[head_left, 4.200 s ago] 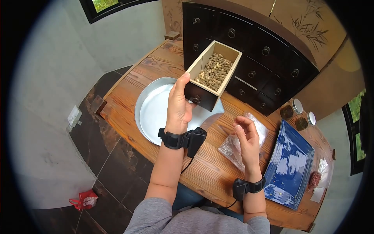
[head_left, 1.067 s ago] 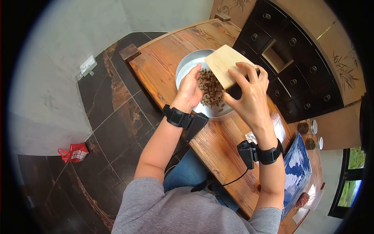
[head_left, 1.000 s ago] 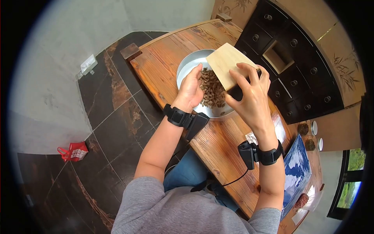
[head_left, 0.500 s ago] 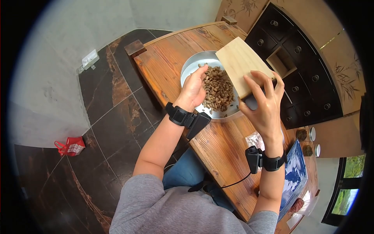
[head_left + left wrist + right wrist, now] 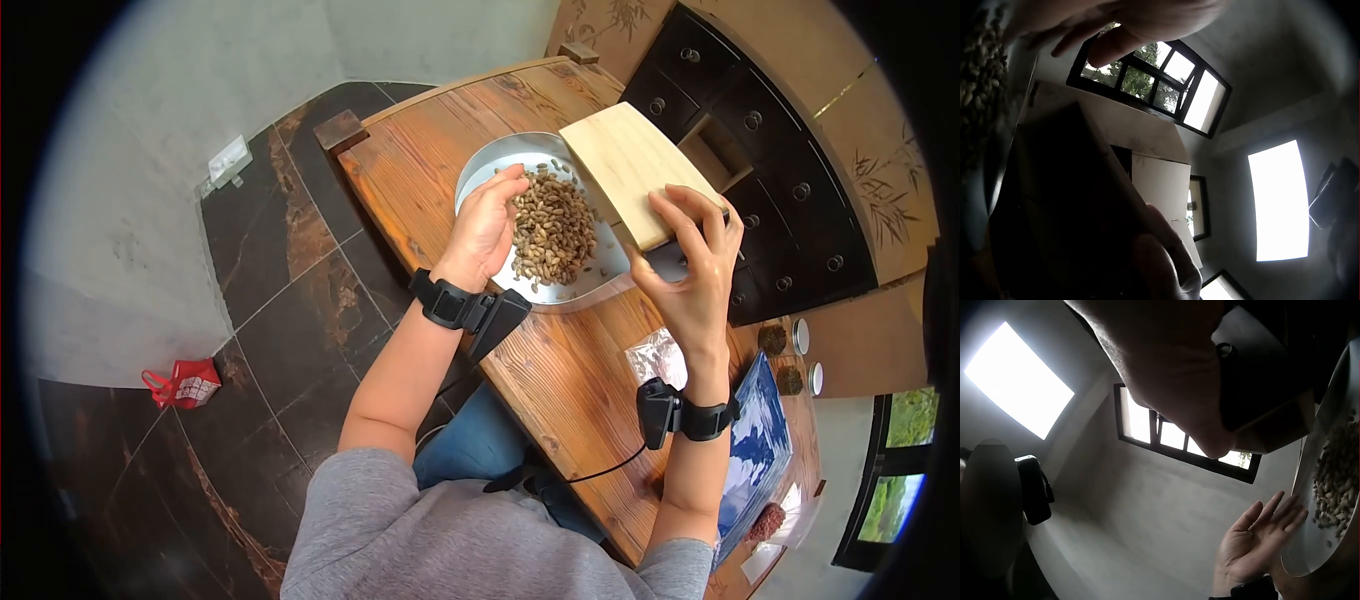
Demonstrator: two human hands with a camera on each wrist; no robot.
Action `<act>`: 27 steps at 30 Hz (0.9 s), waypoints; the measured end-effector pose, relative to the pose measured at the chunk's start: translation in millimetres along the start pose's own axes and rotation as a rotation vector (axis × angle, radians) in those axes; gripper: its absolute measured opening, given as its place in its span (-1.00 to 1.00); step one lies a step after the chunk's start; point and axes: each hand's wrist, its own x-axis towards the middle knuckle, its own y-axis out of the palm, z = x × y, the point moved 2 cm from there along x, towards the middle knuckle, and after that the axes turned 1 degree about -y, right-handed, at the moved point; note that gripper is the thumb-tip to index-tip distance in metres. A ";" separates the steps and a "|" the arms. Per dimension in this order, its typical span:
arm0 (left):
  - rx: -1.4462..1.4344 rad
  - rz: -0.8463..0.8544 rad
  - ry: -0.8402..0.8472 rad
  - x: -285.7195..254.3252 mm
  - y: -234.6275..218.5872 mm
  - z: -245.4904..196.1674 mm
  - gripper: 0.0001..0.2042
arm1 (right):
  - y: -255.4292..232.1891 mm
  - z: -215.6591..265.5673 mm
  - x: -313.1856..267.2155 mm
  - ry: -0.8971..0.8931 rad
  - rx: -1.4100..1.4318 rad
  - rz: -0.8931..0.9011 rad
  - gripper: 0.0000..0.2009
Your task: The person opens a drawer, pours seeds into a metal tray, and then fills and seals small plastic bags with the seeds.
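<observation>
My right hand (image 5: 695, 255) grips a small wooden drawer (image 5: 640, 170) by its dark front end, fingers spread over its pale underside. The drawer is tipped bottom up over the right side of a round metal pan (image 5: 500, 150). A heap of small brown oval pods (image 5: 555, 235) lies in the pan, a few scattered round it. My left hand (image 5: 485, 235) is held at the heap's left edge, palm towards it, fingers loosely extended and holding nothing. In the right wrist view the drawer's dark front (image 5: 1254, 356) shows its ring pull.
Behind the pan stands a black cabinet (image 5: 800, 230) of small drawers, with one vacant slot (image 5: 715, 155). Right of the pan lie a clear plastic bag (image 5: 658, 358) and a blue tray (image 5: 755, 450). Two jars (image 5: 790, 378) and some red pieces (image 5: 767, 522) sit further right.
The drawer, earlier upright and full in the left hand, is now upturned in the right hand, its pods in the pan. In the last second it has shifted right, uncovering more of the heap.
</observation>
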 end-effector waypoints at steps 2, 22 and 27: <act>-0.021 0.013 -0.003 0.2 0.6 2.3 -0.62 | 0.0 -0.9 -0.9 0.032 0.040 -0.005 -0.55; 0.199 0.415 -0.152 -51.8 70.3 15.9 -0.12 | 47.1 -27.2 -54.9 0.993 1.508 -0.634 -0.60; 0.321 0.404 -0.188 -63.0 91.2 19.2 -0.15 | 47.1 -8.6 -57.9 0.982 1.588 -0.813 -0.57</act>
